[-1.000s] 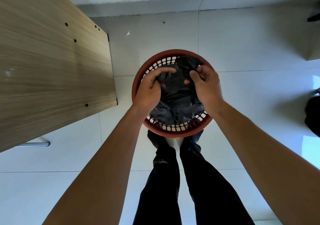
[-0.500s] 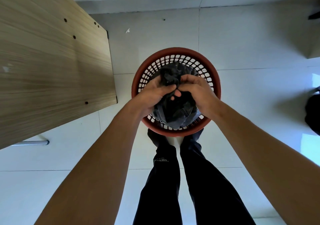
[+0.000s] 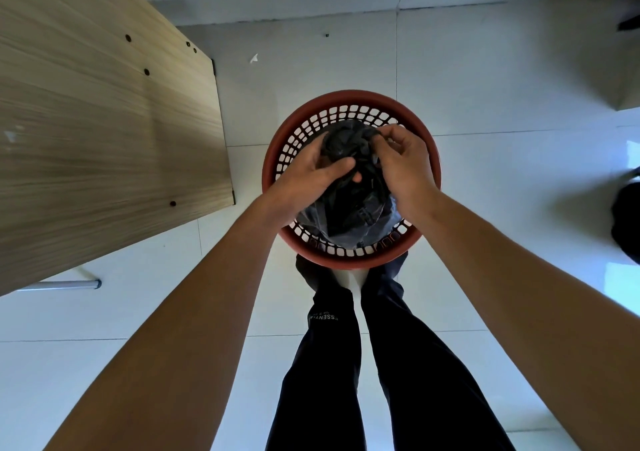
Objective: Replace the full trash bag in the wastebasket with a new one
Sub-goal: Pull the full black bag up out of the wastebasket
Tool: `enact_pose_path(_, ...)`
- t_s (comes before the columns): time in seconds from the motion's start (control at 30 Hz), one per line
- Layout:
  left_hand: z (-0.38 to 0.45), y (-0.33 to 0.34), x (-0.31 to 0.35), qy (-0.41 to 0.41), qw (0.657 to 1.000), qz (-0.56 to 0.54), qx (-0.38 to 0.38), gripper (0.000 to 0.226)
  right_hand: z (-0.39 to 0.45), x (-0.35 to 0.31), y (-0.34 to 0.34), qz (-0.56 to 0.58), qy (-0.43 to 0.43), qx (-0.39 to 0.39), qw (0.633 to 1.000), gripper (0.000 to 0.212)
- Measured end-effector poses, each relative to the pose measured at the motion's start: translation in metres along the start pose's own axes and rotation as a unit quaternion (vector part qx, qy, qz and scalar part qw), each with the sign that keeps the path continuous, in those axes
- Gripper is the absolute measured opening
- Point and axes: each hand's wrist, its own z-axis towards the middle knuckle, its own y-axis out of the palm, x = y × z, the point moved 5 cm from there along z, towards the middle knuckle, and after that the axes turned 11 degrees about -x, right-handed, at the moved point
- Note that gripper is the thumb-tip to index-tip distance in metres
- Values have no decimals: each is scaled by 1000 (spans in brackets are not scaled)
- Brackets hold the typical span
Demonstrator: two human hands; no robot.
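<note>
The red wastebasket [image 3: 351, 98] stands on the pale tiled floor [image 3: 485, 242] just ahead of the person's feet, with the wooden table [image 3: 104, 121] off to its left; its mouth faces straight up toward the camera, so its long axis runs vertically, and the lattice wall shows all round the inside of the rim. Inside sits the full black trash bag [image 3: 349, 215]; its body fills the lower part of the basket and its neck is drawn up toward the opening, so the bag's long axis appears to follow the basket's, bottom down and gathered top upward. The left hand [image 3: 308, 176] is closed round the bunched plastic on its side, thumb lying across the gather; the right hand [image 3: 405, 170] is curled too and pinches the plastic at the top of the bunch with its fingertips.

The step in hand looks like closing the neck of the bag before it is lifted out. To do it well, the person would gather all of the loose rim into one bunch, leaving no slack edge behind; twist or knot it firmly; then pull straight up along the basket's axis, since a sideways tug could tip the light basket or snag the film on the lattice.
</note>
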Motion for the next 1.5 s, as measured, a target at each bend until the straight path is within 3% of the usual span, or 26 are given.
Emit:
enact_pose_path(0.2,3,7,-1,24,994,102,24,39,5,6,-4,0,44,31,999,21)
enact_pose_path(0.37,3,4,0,57,991,41,112,24,-3,-8,7,18,-79,-147,986,35)
enact_pose_path(0.43,2,5,-3,42,991,1,129,23,-10,-6,9,-18,-105,-165,981,36)
enact_pose_path(0.57,-2,-1,-16,2,984,-101,146,27,-23,-8,16,-168,-176,-168,955,36)
enact_pose_path(0.67,-7,-7,-22,-7,988,-77,131,29,-21,-11,20,-265,-200,-130,934,34)
enact_pose_path(0.8,-11,-6,-22,17,994,-64,88,37,-9,-10,10,-238,-167,-34,956,10)
enact_pose_path(0.87,-10,-7,-18,26,998,13,60,46,-4,-4,8,-202,-134,-29,970,16)
enact_pose_path(0.93,-6,-10,-17,27,984,173,21,63,-2,0,7,-172,-98,-19,980,19)
enact_pose_path(1.03,-2,-13,-18,2,918,397,22,73,1,6,7,-171,-66,-8,983,17)
enact_pose_path(1.13,-1,-11,-17,-1,883,467,44,62,6,13,5,-163,-19,-4,986,10)
enact_pose_path(1.23,-1,-8,-19,-5,907,418,49,45,11,14,1,-210,16,3,978,26)
enact_pose_path(1.3,-2,-5,-19,-4,960,275,43,38,13,5,-1,-263,12,8,965,26)
enact_pose_path(1.37,-2,-1,-17,1,988,150,43,39,13,-3,2,-299,-9,-14,954,20)
enact_pose_path(1.5,-2,0,-7,18,994,104,41,38,5,-8,15,-280,42,-214,935,48)
